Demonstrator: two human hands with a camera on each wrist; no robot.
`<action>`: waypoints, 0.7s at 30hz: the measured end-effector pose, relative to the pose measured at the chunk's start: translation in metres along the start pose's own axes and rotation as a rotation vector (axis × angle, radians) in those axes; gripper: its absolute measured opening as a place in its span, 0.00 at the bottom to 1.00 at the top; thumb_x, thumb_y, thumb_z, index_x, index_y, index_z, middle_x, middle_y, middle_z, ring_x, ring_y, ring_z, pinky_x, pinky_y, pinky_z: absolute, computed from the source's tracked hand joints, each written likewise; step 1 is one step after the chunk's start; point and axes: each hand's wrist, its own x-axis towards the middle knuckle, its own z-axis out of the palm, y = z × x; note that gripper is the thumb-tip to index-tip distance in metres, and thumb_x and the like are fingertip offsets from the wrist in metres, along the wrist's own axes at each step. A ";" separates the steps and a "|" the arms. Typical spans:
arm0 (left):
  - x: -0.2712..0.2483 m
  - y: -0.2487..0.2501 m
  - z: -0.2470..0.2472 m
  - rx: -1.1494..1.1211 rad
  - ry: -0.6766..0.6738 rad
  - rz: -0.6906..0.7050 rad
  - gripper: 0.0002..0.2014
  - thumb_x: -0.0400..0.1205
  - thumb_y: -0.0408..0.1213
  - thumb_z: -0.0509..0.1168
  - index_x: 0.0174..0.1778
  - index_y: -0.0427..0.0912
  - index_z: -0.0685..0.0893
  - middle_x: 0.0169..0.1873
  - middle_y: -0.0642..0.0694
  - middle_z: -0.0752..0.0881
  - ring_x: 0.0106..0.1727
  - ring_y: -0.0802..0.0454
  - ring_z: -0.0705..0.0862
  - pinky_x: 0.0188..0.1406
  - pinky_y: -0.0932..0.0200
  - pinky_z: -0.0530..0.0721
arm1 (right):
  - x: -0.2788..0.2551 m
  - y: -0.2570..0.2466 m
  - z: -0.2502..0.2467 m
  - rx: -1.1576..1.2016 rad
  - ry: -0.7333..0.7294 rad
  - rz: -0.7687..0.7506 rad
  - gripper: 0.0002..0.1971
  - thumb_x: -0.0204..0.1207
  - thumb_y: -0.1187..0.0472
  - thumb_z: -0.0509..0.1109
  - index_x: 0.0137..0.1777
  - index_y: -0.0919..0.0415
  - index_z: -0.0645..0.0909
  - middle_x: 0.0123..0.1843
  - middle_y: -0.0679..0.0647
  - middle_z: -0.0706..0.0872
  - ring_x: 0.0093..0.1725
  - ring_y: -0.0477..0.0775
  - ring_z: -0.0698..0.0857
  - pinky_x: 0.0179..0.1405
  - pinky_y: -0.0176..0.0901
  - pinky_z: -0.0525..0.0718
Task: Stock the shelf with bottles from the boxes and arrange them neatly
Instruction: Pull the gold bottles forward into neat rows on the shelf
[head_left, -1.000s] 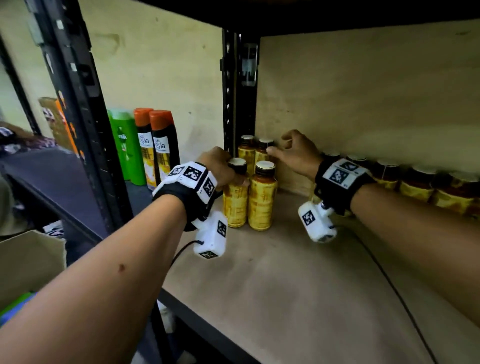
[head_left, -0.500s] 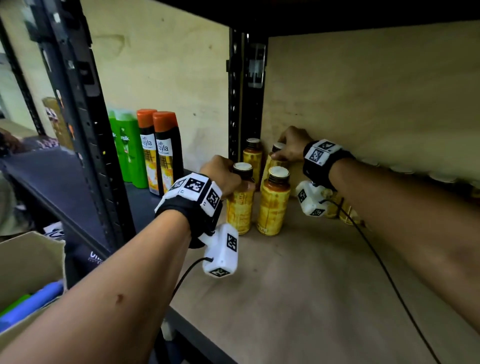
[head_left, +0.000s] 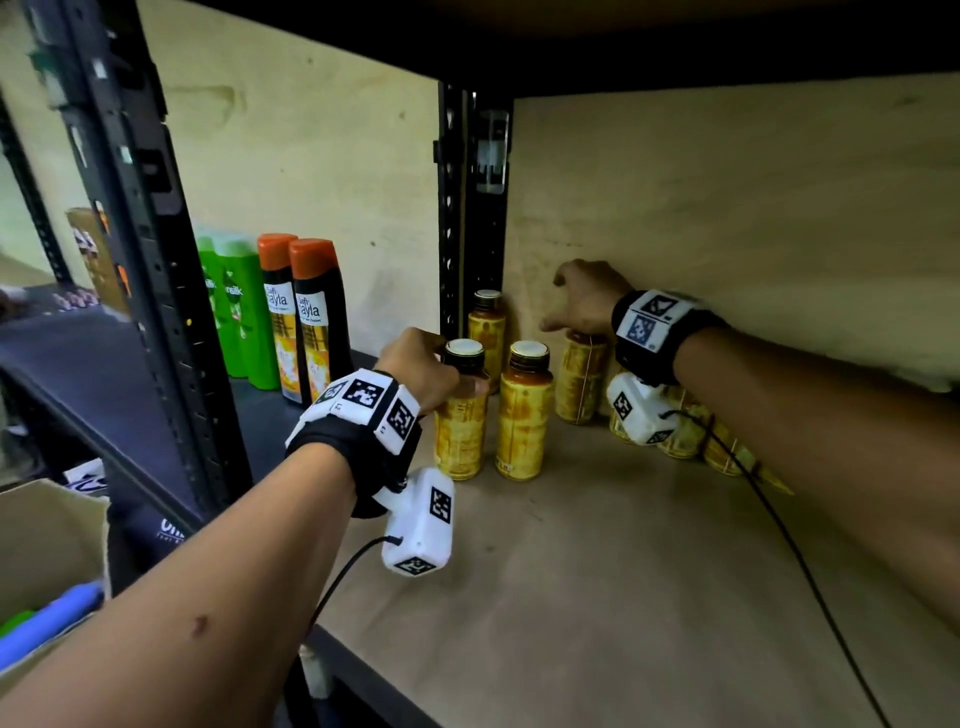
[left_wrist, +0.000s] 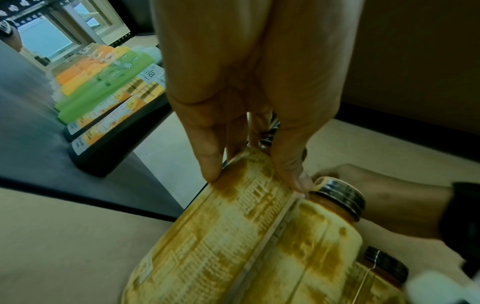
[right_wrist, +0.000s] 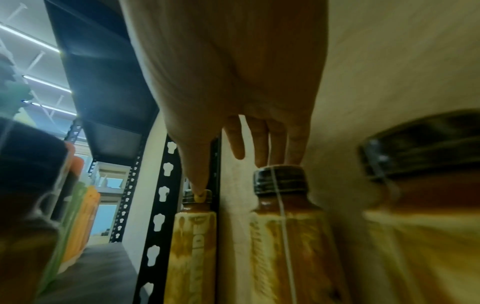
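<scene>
My left hand (head_left: 421, 364) grips the front-left bottle (head_left: 460, 415) near its neck, thumb and fingers (left_wrist: 210, 160) curled onto the top of its yellow label. My right hand (head_left: 587, 299) sits over the back bottle (head_left: 579, 379); the right wrist view shows straight fingertips (right_wrist: 262, 152) resting on its dark cap, not wrapped round it, so I read that hand as open.

Far left, a cardboard box (head_left: 47, 545) stands below the rack, with something blue and green in it. Next comes a black upright (head_left: 156, 249), and behind it, on the dark neighbouring shelf (head_left: 78, 374), stand green bottles (head_left: 239, 306) and, just beside them, two orange-capped black bottles (head_left: 311, 322).

On the wooden shelf (head_left: 597, 571), a corner bottle (head_left: 485, 332) stands against the rear post (head_left: 467, 208). The bottle I grip is upright, and a second front bottle (head_left: 524, 410) stands just beside it on its right. The back bottle is behind and to the right of that pair. Further right, more yellow bottles (head_left: 691, 441) line the back board (head_left: 727, 208), mostly hidden by my right forearm and its wrist camera (head_left: 641, 410).
</scene>
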 end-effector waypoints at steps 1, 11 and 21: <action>-0.001 -0.001 0.000 -0.005 0.004 0.002 0.31 0.54 0.53 0.81 0.53 0.47 0.88 0.41 0.43 0.91 0.40 0.46 0.90 0.46 0.48 0.91 | 0.004 -0.007 0.000 0.018 -0.004 -0.057 0.38 0.69 0.49 0.81 0.75 0.62 0.72 0.72 0.61 0.79 0.67 0.62 0.81 0.59 0.48 0.82; 0.008 -0.013 0.003 -0.020 -0.005 0.078 0.16 0.71 0.43 0.79 0.53 0.51 0.84 0.45 0.50 0.89 0.46 0.54 0.87 0.46 0.58 0.86 | 0.073 -0.048 0.020 -0.129 -0.202 -0.328 0.35 0.71 0.47 0.79 0.76 0.60 0.74 0.73 0.58 0.80 0.70 0.59 0.80 0.65 0.47 0.78; 0.013 -0.018 0.003 -0.093 -0.043 0.089 0.22 0.68 0.42 0.81 0.57 0.47 0.86 0.49 0.46 0.91 0.50 0.49 0.89 0.55 0.47 0.88 | 0.074 -0.024 0.022 -0.093 -0.137 -0.159 0.23 0.67 0.47 0.82 0.49 0.69 0.88 0.46 0.63 0.90 0.39 0.56 0.85 0.34 0.43 0.79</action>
